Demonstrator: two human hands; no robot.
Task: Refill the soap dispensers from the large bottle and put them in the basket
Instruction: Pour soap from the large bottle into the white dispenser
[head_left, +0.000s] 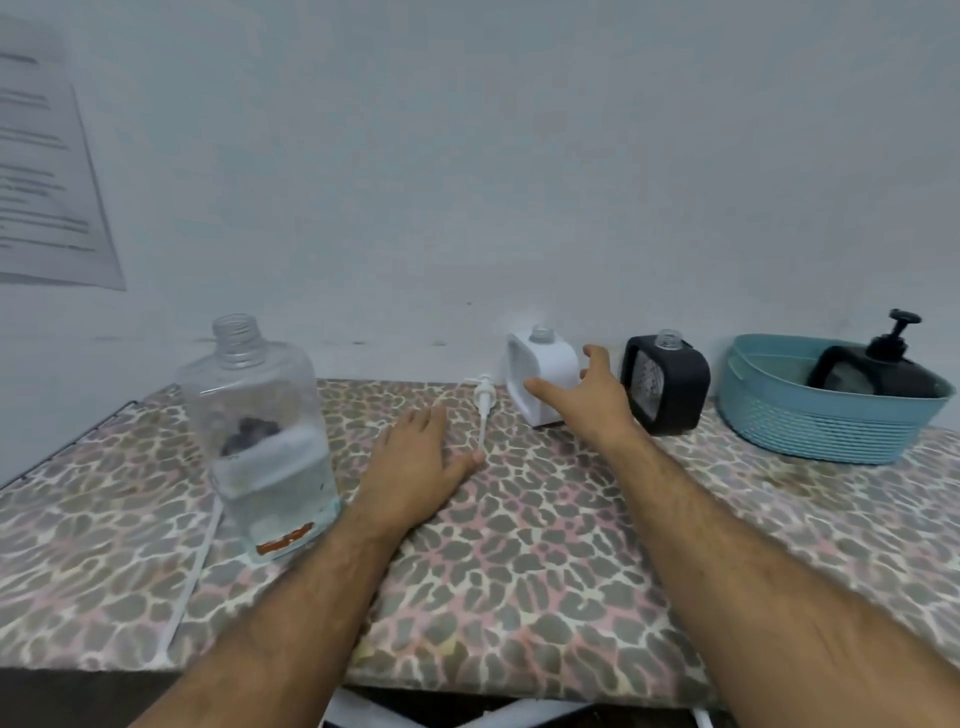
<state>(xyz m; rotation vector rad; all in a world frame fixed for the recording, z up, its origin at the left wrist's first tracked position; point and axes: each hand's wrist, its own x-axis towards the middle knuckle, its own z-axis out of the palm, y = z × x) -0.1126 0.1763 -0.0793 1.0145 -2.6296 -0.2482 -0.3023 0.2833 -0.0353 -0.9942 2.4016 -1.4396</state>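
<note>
Head view: one black dispenser (883, 371), pump fitted, already lies in the blue basket (831, 431) at the far right of the desk (519, 571), so that one looks finished. Two more stand against the wall with bare open necks: a white dispenser (540, 374) and, just to its right, a black dispenser with no pump (667, 384). A white pump (483, 405) lies loose on the leopard-print cover in front of the white one.

The large bottle (260, 441) stands uncapped at the left, well apart from the dispensers, with clear liquid filling roughly its lower part.

The right hand (587, 395) reaches to the white dispenser with fingers spread and thumb out, wrapping its near side; whether the grip has closed I cannot tell. The left hand (421, 457) lies flat on the desk, fingers straight, holding nothing, its thumb just beside the pump's tube.

By my reading, about a third is done: both open dispensers need filling, capping and moving to the basket. How much soap they hold cannot be seen.
</note>
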